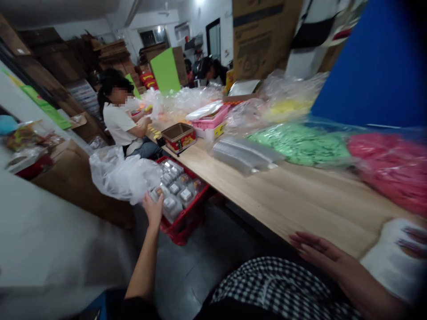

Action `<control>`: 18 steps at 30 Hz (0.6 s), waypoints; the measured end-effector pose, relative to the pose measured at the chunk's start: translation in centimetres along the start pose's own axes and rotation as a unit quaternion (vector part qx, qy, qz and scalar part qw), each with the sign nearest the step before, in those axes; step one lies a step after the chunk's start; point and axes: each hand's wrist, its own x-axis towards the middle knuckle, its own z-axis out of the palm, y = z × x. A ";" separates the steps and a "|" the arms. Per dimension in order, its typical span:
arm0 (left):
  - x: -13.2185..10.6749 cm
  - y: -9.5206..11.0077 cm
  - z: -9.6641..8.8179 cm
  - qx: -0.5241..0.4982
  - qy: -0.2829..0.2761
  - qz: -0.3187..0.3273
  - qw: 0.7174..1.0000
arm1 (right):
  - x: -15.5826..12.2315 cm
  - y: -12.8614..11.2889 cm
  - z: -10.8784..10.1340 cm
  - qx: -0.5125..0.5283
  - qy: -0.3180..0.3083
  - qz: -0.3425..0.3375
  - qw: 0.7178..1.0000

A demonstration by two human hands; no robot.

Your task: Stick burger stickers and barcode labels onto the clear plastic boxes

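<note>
My left hand (pixel 153 207) reaches down to a red crate (pixel 187 220) on the floor, full of several small clear packed boxes (pixel 176 189). Its fingers close on one small box at the crate's near-left corner. My right hand (pixel 316 250) lies flat with fingers stretched out at the near edge of the long wooden table (pixel 300 195), holding nothing. A white cloth-like bundle (pixel 393 260) lies just right of it.
On the table lie bags of green (pixel 300 144) and pink (pixel 393 169) pieces, a stack of clear lids (pixel 243 155), a pink tray and a small open carton (pixel 179 135). A white plastic bag (pixel 120 173) sits beside the crate. A seated person (pixel 122 120) works at the far end.
</note>
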 end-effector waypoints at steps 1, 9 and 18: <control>-0.2 1.0 0.7 0.005 -0.005 0.038 0.999 | -0.1 -0.3 0.1 0.002 0.003 -0.008 1.000; -0.2 11.4 15.9 0.052 -0.186 0.306 0.932 | 0.7 -2.3 0.1 0.055 0.062 -0.024 0.996; 9.1 18.5 28.5 0.190 -0.135 0.202 0.951 | 7.3 -4.8 -0.3 0.140 0.116 -0.049 0.982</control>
